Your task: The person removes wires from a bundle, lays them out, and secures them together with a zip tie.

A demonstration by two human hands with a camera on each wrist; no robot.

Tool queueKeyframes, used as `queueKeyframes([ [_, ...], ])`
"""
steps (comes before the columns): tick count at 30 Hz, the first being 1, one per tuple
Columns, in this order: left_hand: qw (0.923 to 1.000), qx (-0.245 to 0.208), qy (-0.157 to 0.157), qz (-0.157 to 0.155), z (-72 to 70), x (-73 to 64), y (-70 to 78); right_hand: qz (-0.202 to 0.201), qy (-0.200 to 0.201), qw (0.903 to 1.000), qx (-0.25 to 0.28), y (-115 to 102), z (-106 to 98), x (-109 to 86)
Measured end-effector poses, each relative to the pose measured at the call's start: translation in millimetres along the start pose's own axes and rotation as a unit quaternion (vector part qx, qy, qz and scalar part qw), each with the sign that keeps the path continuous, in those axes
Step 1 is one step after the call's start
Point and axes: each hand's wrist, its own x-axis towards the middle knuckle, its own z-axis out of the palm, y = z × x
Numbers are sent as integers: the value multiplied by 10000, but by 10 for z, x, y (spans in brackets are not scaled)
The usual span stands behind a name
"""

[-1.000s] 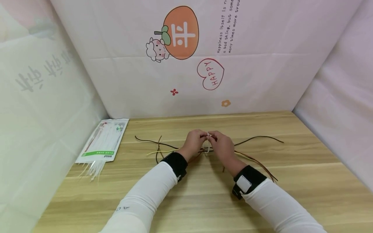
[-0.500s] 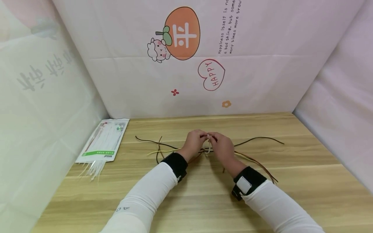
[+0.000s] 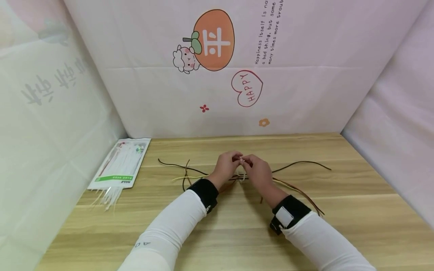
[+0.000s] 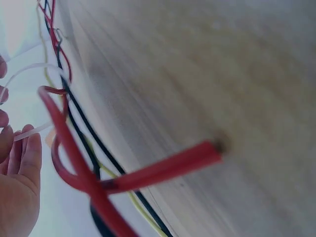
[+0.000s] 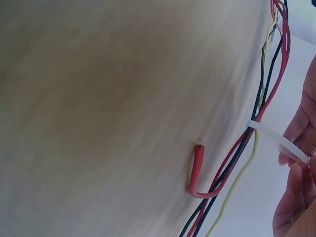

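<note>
My left hand (image 3: 225, 165) and right hand (image 3: 257, 171) meet fingertip to fingertip above a loose bundle of wires. Between them they pinch the ends of a white cable tie (image 5: 276, 137). In the left wrist view the cable tie (image 4: 37, 65) curves as a wide loop around the bundle. The bundle holds red wires (image 5: 284, 64), black wires (image 5: 254, 106) and a yellow wire (image 5: 237, 180), lying left to right along the table. One red wire (image 4: 168, 170) bends back with its cut end up close to the left wrist camera. The fingers hide the tie's head.
A white bag of cable ties (image 3: 118, 163) lies at the table's back left, with several loose tie ends (image 3: 111, 197) sticking out. Printed white cloth (image 3: 152, 101) stands behind the wooden table (image 3: 234, 237) and along both sides.
The stretch of cable tie below my fingertips has gone from nearly straight to more curved. Both hands stay almost in place, with small finger movements. The head view has shifted slightly.
</note>
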Motion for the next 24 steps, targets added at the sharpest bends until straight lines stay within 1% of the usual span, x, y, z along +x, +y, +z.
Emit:
queueKeyframes([
  [2, 9999, -143, -41, -53, 3, -2, -6, 53, -61, 9999, 105, 4, 4, 4],
  [5, 9999, -77, -146, -18, -2, -6, -1, 119, -167, 9995, 237, 22, 14, 16],
  [7, 9998, -38, -204, -3, -7, -12, 9, 81, -213, 9996, 190, 38, 18, 27],
  [8, 9998, 1, -209, 31, -10, -14, 13, 31, -238, 9997, 94, 45, 18, 29],
  [10, 9997, 16, -217, 50, -13, -20, 19, -222, -235, 9991, -291, 52, 8, 34],
  [12, 9997, 16, -217, 107, -13, -23, 21, -624, -160, 9940, -880, 59, -10, 34],
  [13, 9996, 16, -227, 138, -12, -25, 20, -883, -100, 9887, -1203, 65, -21, 32],
  [15, 9995, -29, -274, 181, -12, -34, 14, -1481, 76, 9719, -1826, 87, -39, 30],
  [16, 9993, -82, -308, 194, -11, -39, 8, -1811, 198, 9608, -2090, 103, -48, 28],
  [18, 9987, -186, -429, 179, -21, -59, 5, -2476, 413, 9345, -2524, 138, -64, 32],
  [20, 9980, -242, -566, 141, -35, -78, 6, -3026, 596, 9110, -2738, 178, -81, 42],
  [21, 9975, -270, -642, 123, -43, -87, 10, -3235, 661, 9024, -2768, 194, -92, 48],
  [22, 9971, -284, -699, 123, -50, -93, 14, -3388, 703, 8961, -2780, 213, -99, 57],
  [23, 9969, -236, -739, 157, -55, -95, 18, -3479, 705, 8938, -2740, 226, -109, 64],
  [24, 9967, -181, -760, 196, -57, -92, 20, -3543, 706, 8938, -2657, 240, -115, 70],
])
